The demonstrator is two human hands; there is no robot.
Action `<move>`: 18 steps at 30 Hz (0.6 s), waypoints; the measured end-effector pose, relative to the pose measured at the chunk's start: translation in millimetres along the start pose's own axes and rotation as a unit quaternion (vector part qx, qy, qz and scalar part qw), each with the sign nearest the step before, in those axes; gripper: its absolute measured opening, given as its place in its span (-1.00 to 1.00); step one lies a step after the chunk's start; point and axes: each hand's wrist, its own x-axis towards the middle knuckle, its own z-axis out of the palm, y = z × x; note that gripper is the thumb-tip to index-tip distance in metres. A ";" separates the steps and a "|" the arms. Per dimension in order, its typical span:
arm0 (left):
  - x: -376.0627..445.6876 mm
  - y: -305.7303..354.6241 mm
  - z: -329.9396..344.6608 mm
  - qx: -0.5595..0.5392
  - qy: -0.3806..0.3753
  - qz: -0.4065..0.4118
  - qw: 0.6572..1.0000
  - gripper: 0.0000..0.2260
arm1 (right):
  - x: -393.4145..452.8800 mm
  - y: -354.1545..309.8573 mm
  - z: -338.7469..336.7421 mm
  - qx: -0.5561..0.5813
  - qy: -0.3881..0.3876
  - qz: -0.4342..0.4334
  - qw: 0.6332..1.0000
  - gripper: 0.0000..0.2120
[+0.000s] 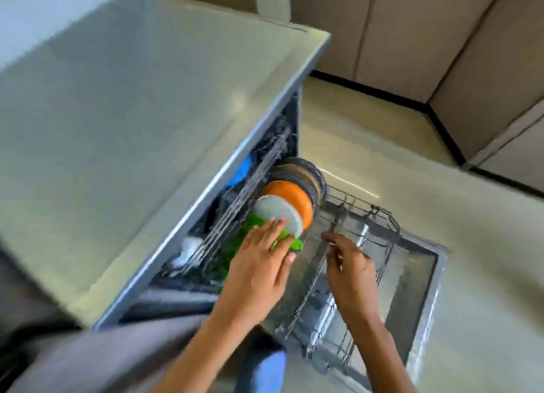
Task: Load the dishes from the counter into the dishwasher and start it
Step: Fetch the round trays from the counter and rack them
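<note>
The dishwasher's lower rack [379,233] is pulled out over the open door [424,289]. Standing on edge in it are dark plates [306,172], an orange bowl [294,198], a grey-white dish [279,213] and a green dish [290,241]. My left hand [262,263] holds the green dish at its rim, fingers over it and thumb beneath. To its right, my right hand [350,263] hovers over the rack wires with loosely curled fingers, holding nothing that I can make out. The frame is motion-blurred.
The grey countertop [132,113] fills the left and overhangs the dishwasher. The upper rack [244,198] sits under it with a blue item [243,170] and a white item [188,247]. Beige floor and cabinets [441,39] lie to the right.
</note>
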 end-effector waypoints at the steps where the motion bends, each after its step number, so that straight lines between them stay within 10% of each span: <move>1: -26.4 5.2 -27.2 0.016 0.022 -0.005 1.000 -0.68 | -20.9 -20.2 -11.8 0.001 -0.012 -0.024 1.000 -0.76; 9: -258.7 35.3 -183.8 0.090 0.221 -0.160 0.958 -0.71 | -161.0 -186.1 -43.4 0.061 -0.124 -0.282 0.950 -0.71; 18: -477.1 28.0 -227.4 0.167 0.413 -0.417 0.792 -0.75 | -282.5 -332.3 39.3 0.119 -0.310 -0.404 0.852 -0.76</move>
